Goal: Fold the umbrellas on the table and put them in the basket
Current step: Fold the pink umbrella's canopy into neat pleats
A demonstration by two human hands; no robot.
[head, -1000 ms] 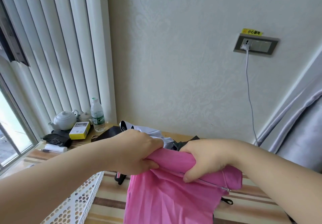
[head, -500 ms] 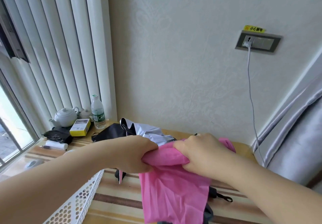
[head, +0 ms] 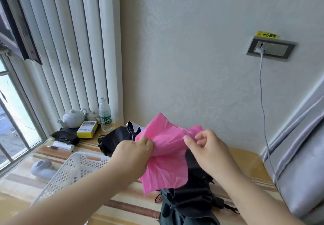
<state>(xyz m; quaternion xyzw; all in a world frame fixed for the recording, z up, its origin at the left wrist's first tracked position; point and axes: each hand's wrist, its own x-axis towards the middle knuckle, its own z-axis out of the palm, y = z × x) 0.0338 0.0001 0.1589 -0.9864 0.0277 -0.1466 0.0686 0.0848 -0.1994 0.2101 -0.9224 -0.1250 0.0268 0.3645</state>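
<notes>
Left hand [head: 135, 153] clamped on pink umbrella [head: 164, 156] fabric, lifted above table [head: 245, 168]; right hand [head: 205, 147] pinching its upper edge; dark umbrella [head: 189, 202] underneath; white basket [head: 73, 168] just left; teapot [head: 72, 118], bottle [head: 104, 114] behind.

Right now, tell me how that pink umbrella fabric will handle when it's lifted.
Probably floppy: the pink umbrella canopy crumples and droops below the left hand and right hand pinching it. Likely light, since fingertip pinches hold it up. Its creased folds may slide loose, so gathering it looks fiddly.
</notes>
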